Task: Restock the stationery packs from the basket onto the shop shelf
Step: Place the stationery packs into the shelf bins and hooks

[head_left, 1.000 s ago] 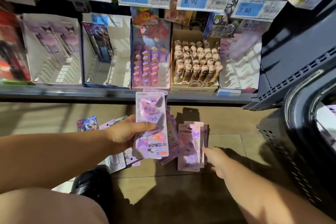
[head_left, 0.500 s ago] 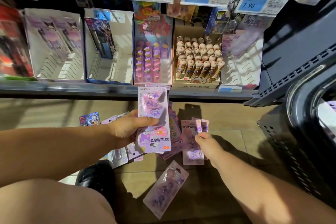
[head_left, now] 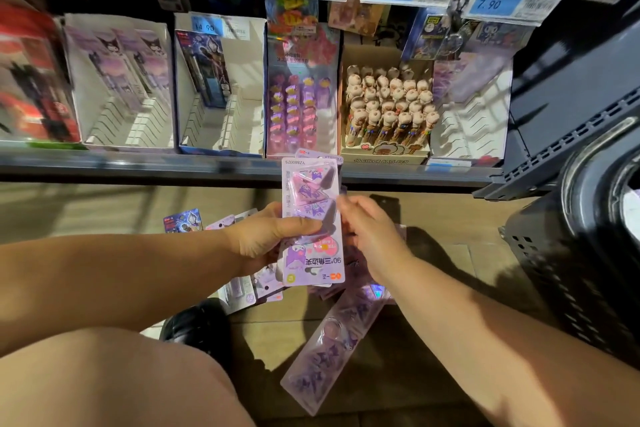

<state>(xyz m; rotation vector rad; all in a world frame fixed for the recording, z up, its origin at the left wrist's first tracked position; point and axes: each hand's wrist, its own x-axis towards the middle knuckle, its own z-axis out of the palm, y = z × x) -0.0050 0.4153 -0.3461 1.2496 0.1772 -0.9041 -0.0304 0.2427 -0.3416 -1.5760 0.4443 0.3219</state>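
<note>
The shop shelf (head_left: 242, 168) runs across the upper half of the view, carrying a row of display boxes under blue price tags: two white boxes on the left with a few packs leaning at their backs, a pink box of small items, a box of figure-topped pens (head_left: 388, 111), and a nearly bare white box at the right end. The black basket (head_left: 575, 274) stands on the floor at the right edge, its inside mostly out of view. On the tiled floor (head_left: 450, 274) below the shelf lies a scatter of stationery packs, among them a long purple pack (head_left: 332, 347) lying tilted near the person's knee. The left hand (head_left: 259, 239) grips a purple blister pack (head_left: 311, 222) upright, thumb across its front, just below the shelf edge, with at least one more pack behind it. The right hand (head_left: 367, 232) touches this pack's right edge, fingers curled; whether it pinches the pack I cannot tell
</note>
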